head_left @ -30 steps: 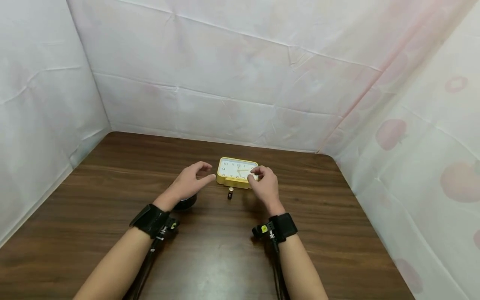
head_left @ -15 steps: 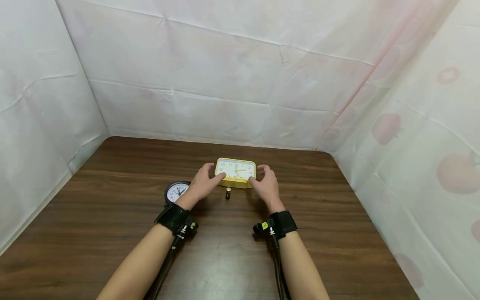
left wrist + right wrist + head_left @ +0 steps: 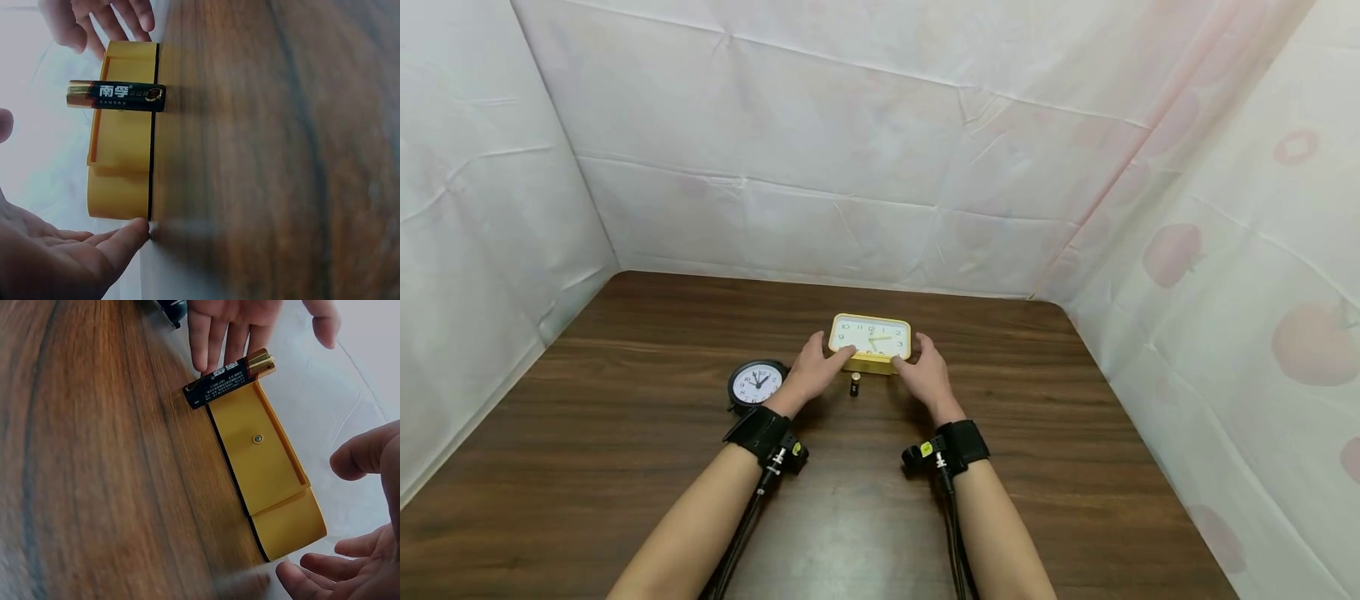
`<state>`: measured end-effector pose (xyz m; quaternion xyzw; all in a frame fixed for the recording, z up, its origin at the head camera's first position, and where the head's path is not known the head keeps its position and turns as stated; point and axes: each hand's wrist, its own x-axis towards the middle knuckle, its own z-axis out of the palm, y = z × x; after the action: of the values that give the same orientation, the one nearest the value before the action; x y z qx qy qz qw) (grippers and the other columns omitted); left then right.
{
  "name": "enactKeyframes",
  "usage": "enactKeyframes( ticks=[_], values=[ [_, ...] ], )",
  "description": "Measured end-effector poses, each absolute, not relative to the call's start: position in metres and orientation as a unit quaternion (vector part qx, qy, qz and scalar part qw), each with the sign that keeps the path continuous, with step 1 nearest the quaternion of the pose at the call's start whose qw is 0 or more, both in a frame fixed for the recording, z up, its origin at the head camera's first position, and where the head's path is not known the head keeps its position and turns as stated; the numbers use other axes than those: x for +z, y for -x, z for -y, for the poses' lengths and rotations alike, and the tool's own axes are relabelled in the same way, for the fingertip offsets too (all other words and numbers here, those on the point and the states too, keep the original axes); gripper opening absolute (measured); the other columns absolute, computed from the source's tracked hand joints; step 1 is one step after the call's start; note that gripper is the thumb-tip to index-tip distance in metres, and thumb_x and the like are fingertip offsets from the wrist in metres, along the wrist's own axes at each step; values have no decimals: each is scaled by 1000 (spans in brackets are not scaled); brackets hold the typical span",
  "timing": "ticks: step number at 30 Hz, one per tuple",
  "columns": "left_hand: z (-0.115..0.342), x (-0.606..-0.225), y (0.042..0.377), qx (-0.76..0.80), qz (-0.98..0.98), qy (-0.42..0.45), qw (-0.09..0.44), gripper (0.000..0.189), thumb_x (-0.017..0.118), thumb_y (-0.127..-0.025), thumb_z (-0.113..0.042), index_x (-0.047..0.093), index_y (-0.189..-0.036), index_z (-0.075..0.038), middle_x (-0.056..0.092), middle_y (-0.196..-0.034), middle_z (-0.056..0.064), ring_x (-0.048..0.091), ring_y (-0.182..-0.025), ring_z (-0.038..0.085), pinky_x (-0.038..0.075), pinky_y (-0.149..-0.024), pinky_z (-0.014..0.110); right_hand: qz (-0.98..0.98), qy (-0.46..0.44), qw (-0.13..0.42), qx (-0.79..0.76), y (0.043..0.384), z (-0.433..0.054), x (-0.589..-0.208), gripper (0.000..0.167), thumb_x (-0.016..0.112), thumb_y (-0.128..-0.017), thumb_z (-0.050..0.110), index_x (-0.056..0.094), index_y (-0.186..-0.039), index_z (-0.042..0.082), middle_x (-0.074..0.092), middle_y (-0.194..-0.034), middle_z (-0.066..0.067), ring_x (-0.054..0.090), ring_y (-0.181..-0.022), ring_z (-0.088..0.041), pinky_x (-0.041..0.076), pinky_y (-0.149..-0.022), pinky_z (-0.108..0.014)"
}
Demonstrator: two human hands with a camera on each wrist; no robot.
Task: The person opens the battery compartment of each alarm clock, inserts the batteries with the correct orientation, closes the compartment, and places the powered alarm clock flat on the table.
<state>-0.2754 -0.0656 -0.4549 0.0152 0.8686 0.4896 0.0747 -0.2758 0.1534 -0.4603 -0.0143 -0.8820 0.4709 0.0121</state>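
Observation:
A yellow rectangular alarm clock (image 3: 870, 337) lies face up on the table, its yellow edge toward me. My left hand (image 3: 811, 372) is at its left side, fingers extended; in the left wrist view a fingertip (image 3: 139, 229) is at the clock's lower corner, the thumb apart from it. At the other side is my right hand (image 3: 927, 375), with its thumb raised clear and its fingers (image 3: 312, 578) close to the clock's end; contact is unclear. A black and gold battery (image 3: 854, 384) stands upright in front of the clock.
A round black clock (image 3: 757, 382) with a white face lies left of my left hand, partly covered by the wrist. The brown wooden table (image 3: 1037, 467) ends at a pale cloth backdrop (image 3: 850, 217). Black straps with cables sit on both wrists.
My left hand has moved right to the yellow clock's side, uncovering the round black clock. My right hand has shifted from over the clock's face to its right side. The battery stays put.

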Motion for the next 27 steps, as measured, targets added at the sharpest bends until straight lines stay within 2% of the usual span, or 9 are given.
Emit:
enactKeyframes(
  ticks=[5,12,23,27],
  values=[
    [70,-455,276,485,-870,-29,86,90,47,-90,-63,19,-153,-5,24,-157,18,28,-142,36,31,-111,54,882,16,-2,472,278,-150,-464,73,60,-89,34,30,-149,4,51,-138,-17,54,-117,-29,45,-96,-43],
    [71,-453,275,487,-869,-38,84,84,47,-90,-64,29,-149,-8,33,-152,15,36,-138,34,35,-108,52,877,0,13,480,279,-149,-466,57,60,-89,27,46,-139,4,59,-125,-14,57,-105,-26,46,-89,-40],
    [65,-453,273,486,-870,-40,71,70,49,-93,-52,35,-146,-9,43,-146,13,44,-131,31,38,-104,50,871,2,23,490,280,-152,-469,55,61,-88,25,47,-136,3,57,-123,-14,56,-105,-26,46,-88,-40],
    [66,-453,273,487,-869,-35,80,62,45,-95,-38,32,-149,-10,39,-150,12,38,-137,30,35,-108,49,871,5,21,491,280,-155,-469,54,61,-88,24,47,-136,3,57,-124,-13,56,-107,-26,47,-88,-39]
  ],
)
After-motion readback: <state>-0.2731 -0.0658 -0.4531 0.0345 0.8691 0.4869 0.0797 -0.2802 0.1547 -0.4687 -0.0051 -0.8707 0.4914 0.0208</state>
